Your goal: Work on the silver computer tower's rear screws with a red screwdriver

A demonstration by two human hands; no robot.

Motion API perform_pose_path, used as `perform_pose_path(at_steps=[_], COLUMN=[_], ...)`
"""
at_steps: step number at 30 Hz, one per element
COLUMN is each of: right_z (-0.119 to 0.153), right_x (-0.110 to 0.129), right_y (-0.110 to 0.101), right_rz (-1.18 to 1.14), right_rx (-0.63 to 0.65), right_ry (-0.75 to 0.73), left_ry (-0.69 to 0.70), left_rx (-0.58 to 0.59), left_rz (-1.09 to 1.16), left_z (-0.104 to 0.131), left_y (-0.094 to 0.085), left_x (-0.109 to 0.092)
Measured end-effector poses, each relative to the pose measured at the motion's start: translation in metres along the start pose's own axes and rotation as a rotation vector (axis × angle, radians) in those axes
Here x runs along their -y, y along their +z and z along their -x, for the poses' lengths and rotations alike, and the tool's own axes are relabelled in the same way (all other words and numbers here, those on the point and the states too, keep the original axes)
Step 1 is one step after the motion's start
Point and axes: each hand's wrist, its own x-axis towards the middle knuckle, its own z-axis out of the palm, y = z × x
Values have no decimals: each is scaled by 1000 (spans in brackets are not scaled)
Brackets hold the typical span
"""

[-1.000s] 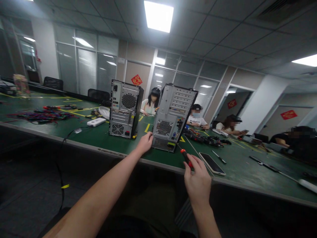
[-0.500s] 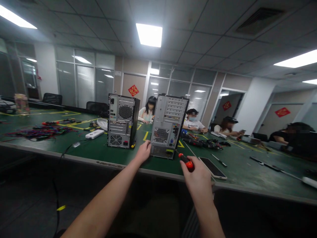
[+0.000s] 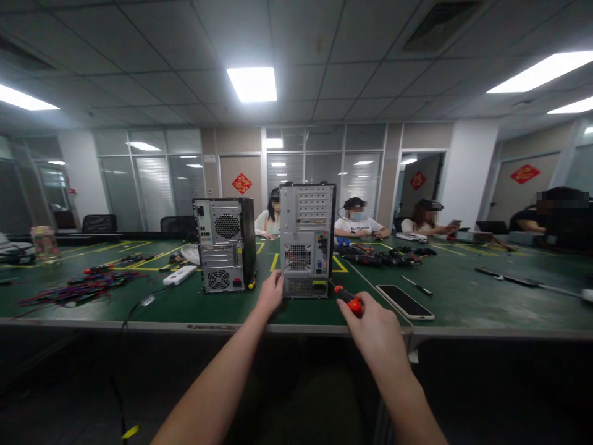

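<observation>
A grey-and-black computer case [image 3: 290, 232] stands upright before me, its rear panel with slots, ports and a vent facing me. My left hand [image 3: 270, 295] grips its lower left side, the fingertips partly hidden at the edge. In my right hand [image 3: 370, 318] is a red-and-black screwdriver [image 3: 348, 301], held closed between thumb and fingers. Its shaft points up and left at the case's lower right edge; whether the tip touches cannot be made out. Left of it is a second computer case [image 3: 221, 259], also upright with its rear facing me.
A phone [image 3: 405, 301] and a thin tool [image 3: 417, 285] lie to the right. Several bundled cables [image 3: 393, 254] sit behind them. At left are a white power strip [image 3: 180, 275] and a heap of coloured wires [image 3: 88, 289]. Co-workers [image 3: 364, 230] sit across the green table [image 3: 467, 309].
My head view has levelled and tilted up, so the scene sits lower and slightly left. Both hands keep their places at the case, the screwdriver still in the right.
</observation>
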Motion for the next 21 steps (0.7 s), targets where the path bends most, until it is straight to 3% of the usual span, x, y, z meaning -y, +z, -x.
perform_pose_path(at_steps=[9, 15, 21], right_z=[2, 1, 5], right_x=[1, 2, -7], right_y=[-13, -12, -7], right_rz=[-4, 65, 139], right_rx=[129, 100, 31], right_ry=[25, 91, -99], left_ry=[-26, -14, -2], left_rx=[-6, -1, -13], left_rz=[18, 38, 27], left_z=[-1, -1, -1], left_y=[-1, 0, -1], left_x=[-2, 0, -3])
